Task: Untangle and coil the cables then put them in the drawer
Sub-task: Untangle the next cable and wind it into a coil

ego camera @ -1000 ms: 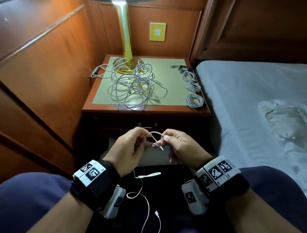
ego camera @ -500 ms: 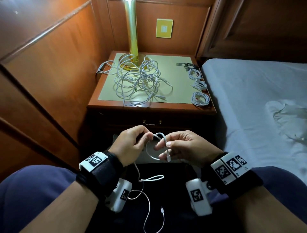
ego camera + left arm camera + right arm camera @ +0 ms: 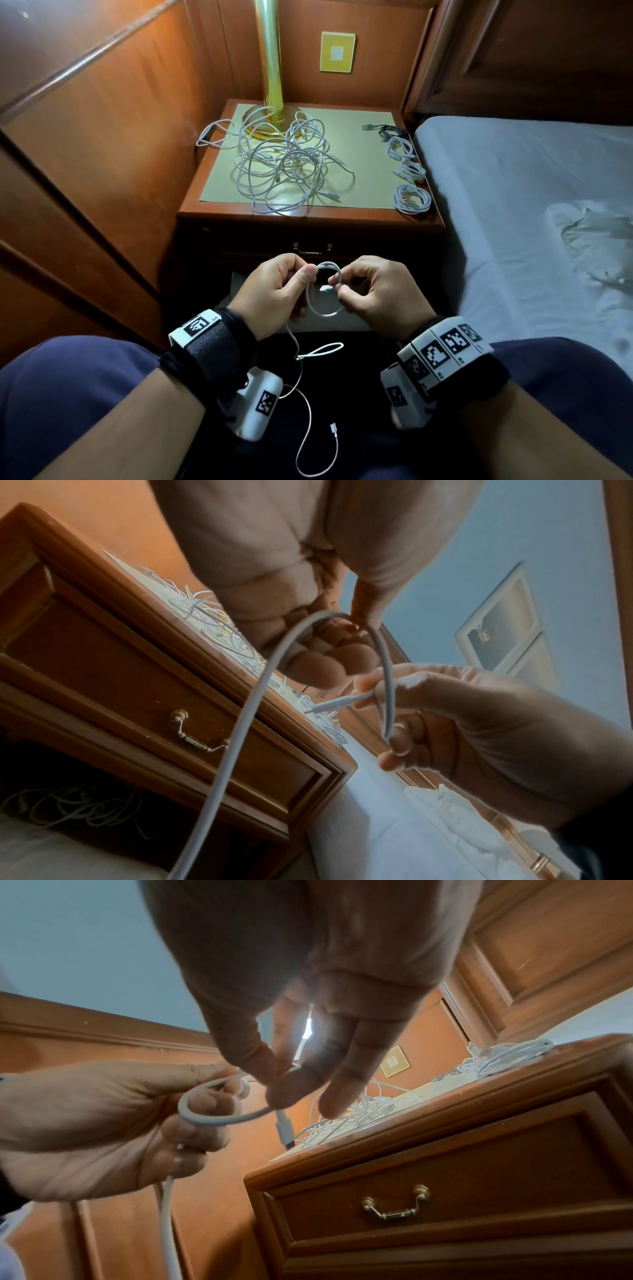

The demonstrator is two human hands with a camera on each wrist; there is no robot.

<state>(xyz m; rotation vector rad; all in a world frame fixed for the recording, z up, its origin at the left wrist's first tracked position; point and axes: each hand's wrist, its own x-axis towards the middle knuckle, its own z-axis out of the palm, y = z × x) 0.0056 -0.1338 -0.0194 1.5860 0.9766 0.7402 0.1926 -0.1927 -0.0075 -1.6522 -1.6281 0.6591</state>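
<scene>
Cable [image 3: 324, 294] is pinched above the lap between left hand [image 3: 274, 294] and right hand [image 3: 376, 291], its first loop held steady by both so the slack hanging below can presumably be wound on.

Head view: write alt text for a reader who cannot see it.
Both hands, left hand and right hand, pinch a white cable into a small loop, its tail trailing over the lap. Behind, a tangled pile of cables covers the nightstand.

I am seeing the wooden nightstand [image 3: 308, 219] bearing a green mat [image 3: 363, 161], with a tangled cable heap [image 3: 287, 168], brass lamp base [image 3: 270, 123] and coiled cables [image 3: 411, 198] lying on it.
</scene>
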